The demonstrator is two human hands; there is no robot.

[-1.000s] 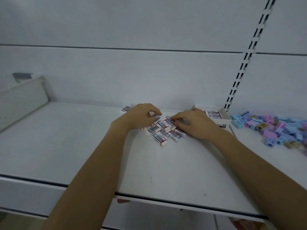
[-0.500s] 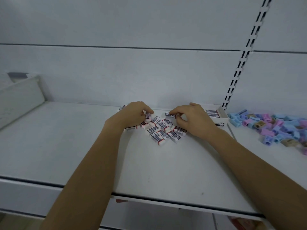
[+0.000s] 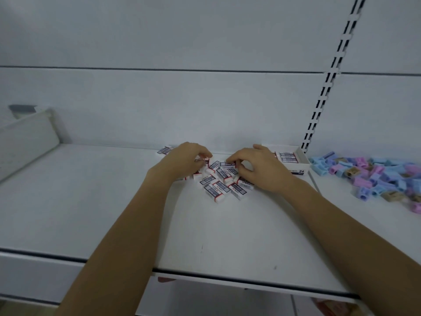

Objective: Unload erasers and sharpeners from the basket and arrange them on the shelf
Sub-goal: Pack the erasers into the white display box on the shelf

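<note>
Both grips are closed on single erasers: the left hand (image 3: pixel 184 159) pinches one eraser (image 3: pixel 201 159) at its fingertips, and the right hand (image 3: pixel 257 169) pinches a second eraser (image 3: pixel 227 164) between thumb and forefinger, likely so pieces can be drawn from the jumble one at a time and squared up. Everything rests on the white shelf (image 3: pixel 91 190), whose flat deck leaves room for rows. Just right of the eraser box (image 3: pixel 304 159), the pastel sharpeners (image 3: pixel 376 174) lie in a loose heap apart from the erasers, so the two kinds seem sorted by bay but not yet ordered. That eraser box stands against the back panel, open-topped with a few sleeved erasers inside, probably serving as a display tray. Just left of the eraser box, between the hands, the loose erasers (image 3: pixel 218 188) lie at mixed angles, some overlapping, which suggests tipping out rather than placing. Farther left of the eraser box, behind the left hand, a stray eraser (image 3: pixel 164 150) sits alone. No basket is plainly visible.
</note>
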